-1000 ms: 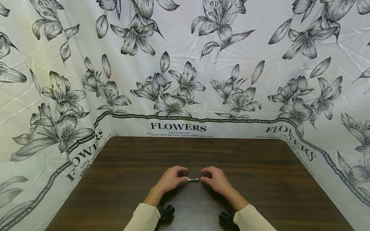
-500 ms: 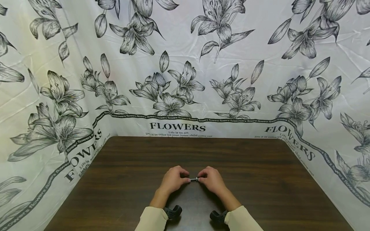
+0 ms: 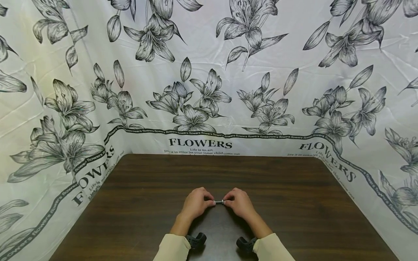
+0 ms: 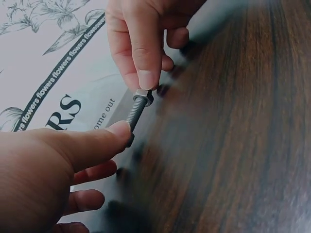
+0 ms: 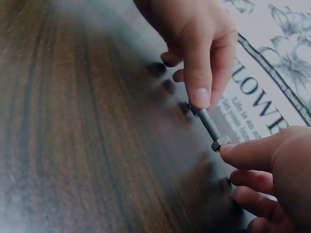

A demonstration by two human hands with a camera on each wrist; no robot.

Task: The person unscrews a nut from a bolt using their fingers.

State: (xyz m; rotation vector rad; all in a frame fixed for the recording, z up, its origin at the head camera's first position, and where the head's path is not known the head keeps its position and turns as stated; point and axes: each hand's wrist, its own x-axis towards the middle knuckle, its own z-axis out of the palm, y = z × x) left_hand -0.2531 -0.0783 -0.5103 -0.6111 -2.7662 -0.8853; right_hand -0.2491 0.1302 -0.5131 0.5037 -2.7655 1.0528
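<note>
A dark metal bolt (image 4: 136, 115) with a silver hex nut (image 4: 143, 96) near its end is held between my two hands, low over the table. My left hand (image 3: 195, 203) pinches the bolt's head end between thumb and fingers, mostly covering the head. From the other side, my right hand (image 3: 240, 203) pinches at the nut, its thumb against it in the right wrist view. Threaded shank (image 5: 210, 125) shows between the two sets of fingertips. The bolt lies roughly level, left to right, in the head view.
The dark wood-grain table (image 3: 137, 217) spreads around both hands. White cloth (image 3: 267, 145) printed with black flowers and lettering hangs along its back and sides. Black straps with curved pieces (image 3: 197, 240) sit at both wrists, below cream sleeves.
Both hands have drawn closer together. My right hand, loosely spread beside the nut one second ago, has moved left and now pinches there. Over the last half second almost nothing moved.
</note>
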